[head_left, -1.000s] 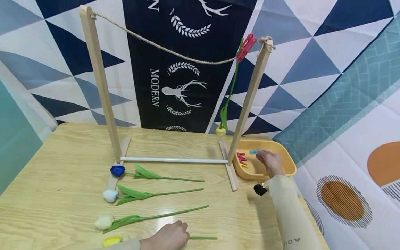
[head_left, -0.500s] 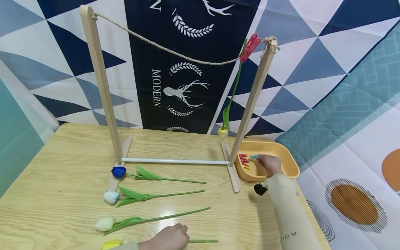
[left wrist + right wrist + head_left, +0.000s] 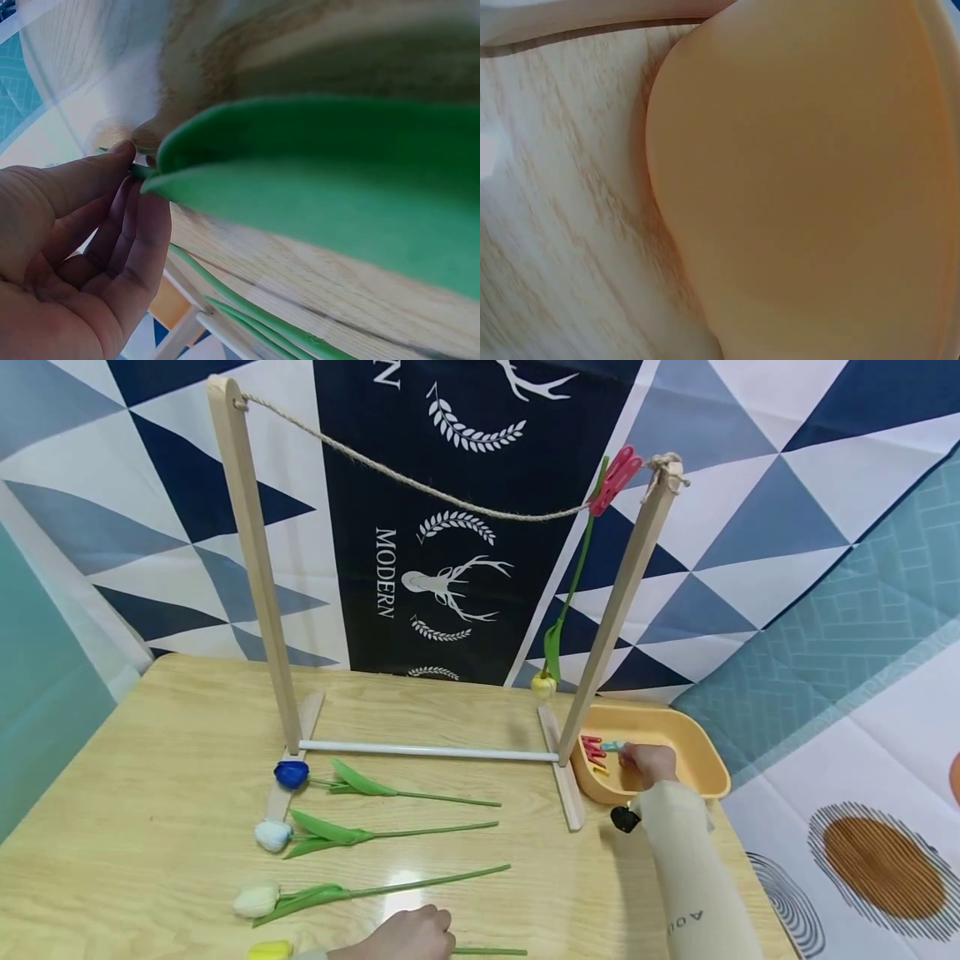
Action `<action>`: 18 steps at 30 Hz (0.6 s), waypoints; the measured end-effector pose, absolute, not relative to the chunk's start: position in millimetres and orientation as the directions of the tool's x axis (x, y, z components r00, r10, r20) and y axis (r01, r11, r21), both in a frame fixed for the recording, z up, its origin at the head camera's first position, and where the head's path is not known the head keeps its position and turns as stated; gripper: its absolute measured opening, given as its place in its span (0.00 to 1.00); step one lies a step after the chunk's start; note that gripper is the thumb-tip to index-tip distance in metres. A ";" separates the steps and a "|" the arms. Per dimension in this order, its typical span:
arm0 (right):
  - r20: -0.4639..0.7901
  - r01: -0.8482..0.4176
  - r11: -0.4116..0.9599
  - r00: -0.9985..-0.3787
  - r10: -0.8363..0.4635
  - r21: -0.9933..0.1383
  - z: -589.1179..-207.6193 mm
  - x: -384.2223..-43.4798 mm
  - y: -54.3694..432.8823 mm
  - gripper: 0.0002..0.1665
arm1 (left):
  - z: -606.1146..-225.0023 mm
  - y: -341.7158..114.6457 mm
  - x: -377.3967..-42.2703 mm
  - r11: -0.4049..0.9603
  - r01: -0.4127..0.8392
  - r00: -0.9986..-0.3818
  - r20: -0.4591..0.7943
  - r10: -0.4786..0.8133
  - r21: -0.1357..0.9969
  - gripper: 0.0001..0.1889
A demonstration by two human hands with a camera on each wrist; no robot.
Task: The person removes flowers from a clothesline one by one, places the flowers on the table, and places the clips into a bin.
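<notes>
Near the front edge, my left hand (image 3: 408, 935) pinches the green stem (image 3: 491, 952) of a tulip with a yellow head (image 3: 270, 950). The left wrist view shows the thumb and fingers (image 3: 146, 240) on that stem, just past a broad green leaf (image 3: 315, 187). My right hand (image 3: 651, 762) is inside the yellow-orange basin (image 3: 705, 752), its fingertips pinching a light blue clothespin (image 3: 612, 747). Several red clothespins (image 3: 592, 750) and a yellow one (image 3: 600, 770) lie beside it. The basin wall (image 3: 795, 180) blocks the right wrist view, hiding the fingers.
Blue (image 3: 291, 774), pale blue (image 3: 273, 835) and white (image 3: 257, 900) tulips lie in a row. Behind them stands a wooden frame (image 3: 258, 560) with a sagging rope (image 3: 420, 487). A red clothespin (image 3: 615, 481) holds a yellow tulip (image 3: 543, 685) head down near the right post (image 3: 622, 610).
My right hand has moved slightly lower in the basin with the light blue clothespin, close to the red ones. The left hand stays on the stem. The head view has shifted a little.
</notes>
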State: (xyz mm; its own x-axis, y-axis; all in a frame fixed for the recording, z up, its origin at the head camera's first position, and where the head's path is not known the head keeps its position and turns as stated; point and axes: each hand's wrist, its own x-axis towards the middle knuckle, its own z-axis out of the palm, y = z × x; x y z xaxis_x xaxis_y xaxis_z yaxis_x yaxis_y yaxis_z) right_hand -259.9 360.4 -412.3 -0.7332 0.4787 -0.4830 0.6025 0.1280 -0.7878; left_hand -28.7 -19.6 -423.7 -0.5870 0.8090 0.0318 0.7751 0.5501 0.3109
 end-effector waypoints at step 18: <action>-0.397 0.534 0.190 -0.783 0.479 -0.824 -386.2 -258.9 358.0 0.30 | -415.4 -29.7 -34.6 0.543 0.784 -0.576 0.026 0.817 0.302 0.22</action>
